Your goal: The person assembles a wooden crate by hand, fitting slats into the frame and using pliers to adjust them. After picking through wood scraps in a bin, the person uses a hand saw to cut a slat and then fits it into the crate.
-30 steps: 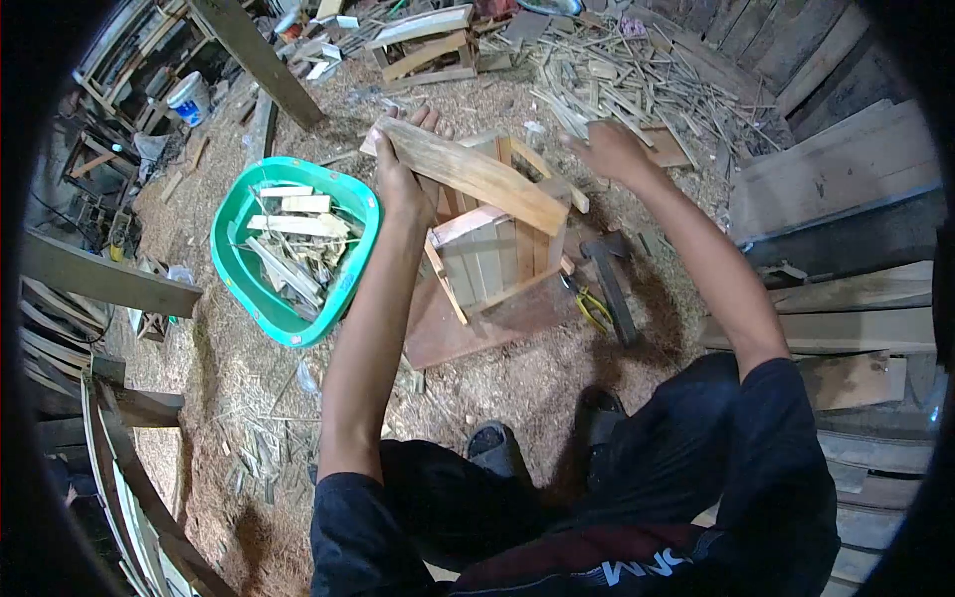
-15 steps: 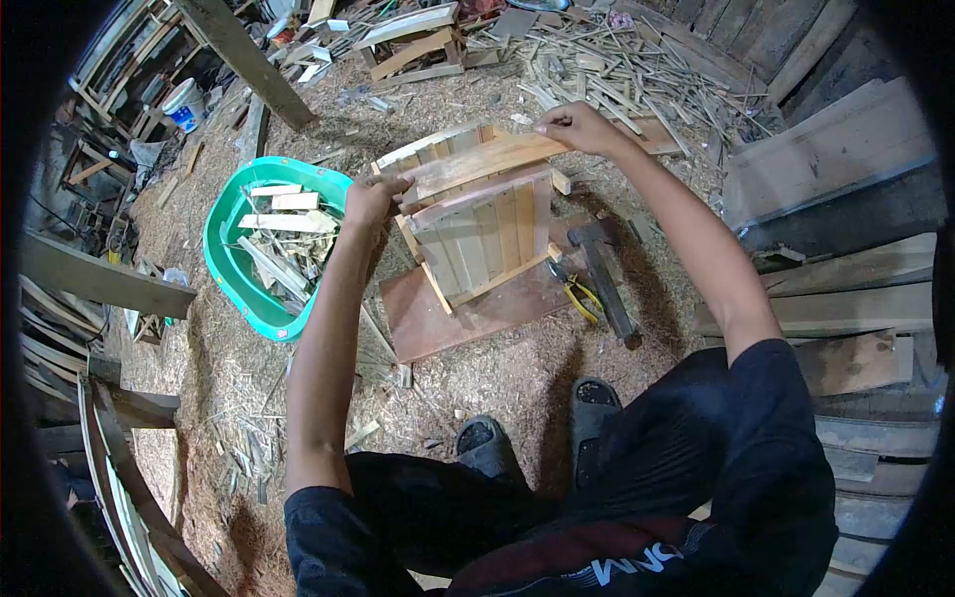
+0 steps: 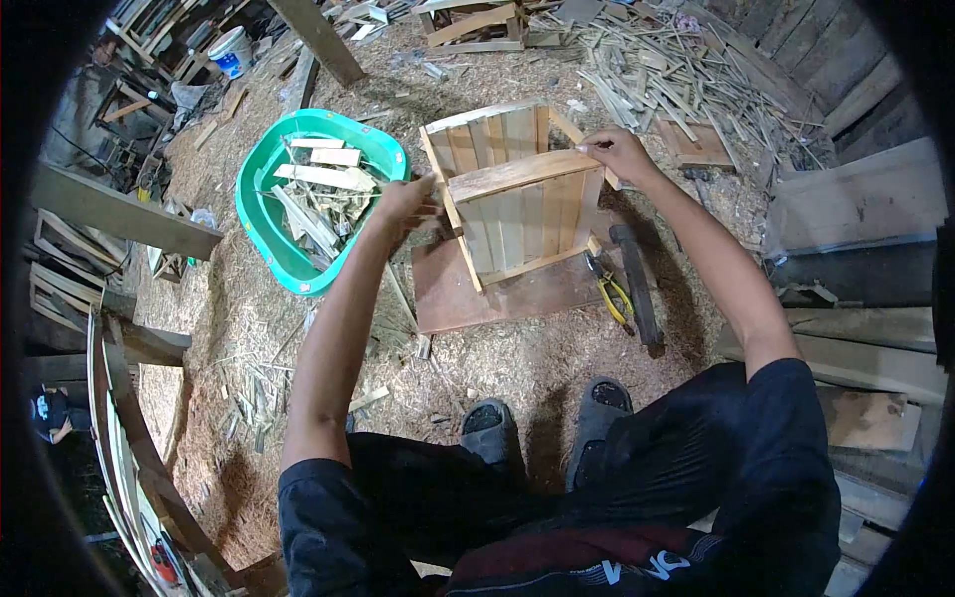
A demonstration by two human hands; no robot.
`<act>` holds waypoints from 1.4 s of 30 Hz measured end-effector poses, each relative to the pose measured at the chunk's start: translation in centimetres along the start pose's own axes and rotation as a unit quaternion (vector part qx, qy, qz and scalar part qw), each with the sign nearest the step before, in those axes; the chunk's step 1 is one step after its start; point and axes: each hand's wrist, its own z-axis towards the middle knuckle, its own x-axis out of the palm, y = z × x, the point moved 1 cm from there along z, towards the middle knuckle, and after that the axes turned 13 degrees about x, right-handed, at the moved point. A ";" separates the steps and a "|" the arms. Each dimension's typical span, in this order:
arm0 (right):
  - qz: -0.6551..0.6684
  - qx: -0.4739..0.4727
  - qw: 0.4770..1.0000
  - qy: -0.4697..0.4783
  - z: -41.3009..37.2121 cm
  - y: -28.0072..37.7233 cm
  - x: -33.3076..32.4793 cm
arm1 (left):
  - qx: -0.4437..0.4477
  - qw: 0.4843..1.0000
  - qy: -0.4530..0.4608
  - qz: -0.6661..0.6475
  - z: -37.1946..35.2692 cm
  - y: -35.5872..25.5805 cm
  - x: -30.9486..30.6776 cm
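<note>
A slatted wooden crate stands tilted on a flat brown board on the ground. Across its upper edge lies a wooden plank. My right hand pinches the plank's right end at the crate's corner. Beside the crate's left side is my left hand, its fingers apart and near the frame strip. Yellow-handled pliers and a hammer lie to the right of the crate.
A green tub of wood offcuts sits at the left. Thin wood scraps are heaped at the back right. A post rises behind the tub. Stacked boards line the right side. Another person shows at the far left edge.
The plank has settled from above the crate onto its upper edge. My left hand has come off the plank's left end, and its fingers have spread. The view has shifted.
</note>
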 end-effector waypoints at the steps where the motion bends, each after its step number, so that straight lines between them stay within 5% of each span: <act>1: -0.010 -0.011 1.000 -0.016 -0.1 0.0 0.2 | -0.012 0.998 0.045 -0.050 0.5 0.7 0.5; 9: -0.014 -0.029 0.999 -0.005 -0.3 0.6 0.0 | -0.010 0.993 0.100 -0.058 1.0 0.6 1.4; 13: -0.130 0.005 0.978 -0.161 -0.1 -0.3 0.7 | 0.015 0.993 0.093 -0.066 1.3 1.4 1.3; 16: -0.158 0.193 0.967 -0.051 0.4 -0.3 0.5 | 0.010 0.998 0.065 -0.027 -1.9 -1.6 1.9; 22: -0.122 0.228 0.965 -0.032 -0.7 0.5 -0.4 | 0.103 0.994 -0.012 -0.031 -1.6 -0.5 2.8; 27: -0.126 0.139 0.981 -0.042 -0.7 -0.7 -0.4 | 0.114 0.990 -0.086 -0.006 0.2 1.4 3.1; 42: 0.174 0.259 0.950 -0.029 -1.0 -1.7 -1.1 | 0.165 0.973 -0.161 -0.014 -2.8 1.6 3.9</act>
